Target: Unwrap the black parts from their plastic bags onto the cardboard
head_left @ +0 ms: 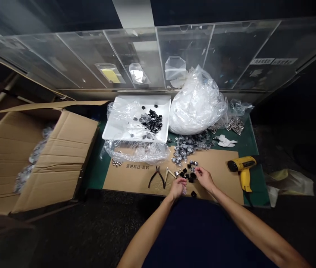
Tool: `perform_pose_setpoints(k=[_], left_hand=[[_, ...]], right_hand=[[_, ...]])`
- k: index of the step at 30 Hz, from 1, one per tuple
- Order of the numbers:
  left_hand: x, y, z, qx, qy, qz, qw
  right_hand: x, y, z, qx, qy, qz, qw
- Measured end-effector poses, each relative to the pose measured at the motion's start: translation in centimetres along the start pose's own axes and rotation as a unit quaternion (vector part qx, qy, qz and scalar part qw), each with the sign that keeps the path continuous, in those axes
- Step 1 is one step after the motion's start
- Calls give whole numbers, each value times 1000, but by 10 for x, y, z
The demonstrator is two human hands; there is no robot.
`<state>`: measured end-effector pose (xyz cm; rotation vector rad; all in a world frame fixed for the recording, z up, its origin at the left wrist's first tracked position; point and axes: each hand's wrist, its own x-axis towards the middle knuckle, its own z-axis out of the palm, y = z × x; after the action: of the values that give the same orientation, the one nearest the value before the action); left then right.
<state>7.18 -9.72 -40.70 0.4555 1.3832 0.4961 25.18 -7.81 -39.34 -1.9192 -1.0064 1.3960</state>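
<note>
My left hand (177,188) is closed near the front edge of the cardboard sheet, with a small piece of clear plastic (184,191) at its fingers. To its right, my right hand (205,178) has its fingertips pinched together at the edge of a group of small black parts (190,176). Whatever sits in that pinch is too small to make out. One black square part (193,194) lies apart, between my hands and close to my body. Left of my left hand rest open pliers (157,177) with dark handles and a pale-handled tool (169,173).
Behind my hands lie several plastic-wrapped parts (187,145) and a big clear bag (197,104). A white tray (109,128) holds black parts. The yellow heat gun (246,167) lies at right, metal balls (117,163) at left. An open carton (71,137) stands further left.
</note>
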Motion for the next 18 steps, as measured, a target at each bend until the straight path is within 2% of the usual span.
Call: perform_pose_setpoints(k=[2, 4, 8, 10, 12, 14, 18], left_hand=[[1, 7, 6, 29, 13, 3, 999], [-1, 15, 12, 46, 30, 16, 998], [-6, 32, 23, 79, 44, 108, 990], [-9, 39, 27, 101, 23, 155, 982], [-11, 43, 29, 119, -2, 158, 980], [-14, 45, 29, 127, -3, 151, 980], [-16, 47, 29, 115, 44, 170, 978]], right_hand=[[1, 1, 2, 88, 7, 61, 994], [-2, 0, 3, 140, 5, 88, 986], [-15, -3, 2, 219, -43, 98, 970], [-22, -4, 1, 225, -72, 91, 967], [-27, -7, -1, 221, -82, 83, 968], [-30, -10, -2, 216, -54, 76, 972], [-32, -14, -5, 206, 20, 84, 975]])
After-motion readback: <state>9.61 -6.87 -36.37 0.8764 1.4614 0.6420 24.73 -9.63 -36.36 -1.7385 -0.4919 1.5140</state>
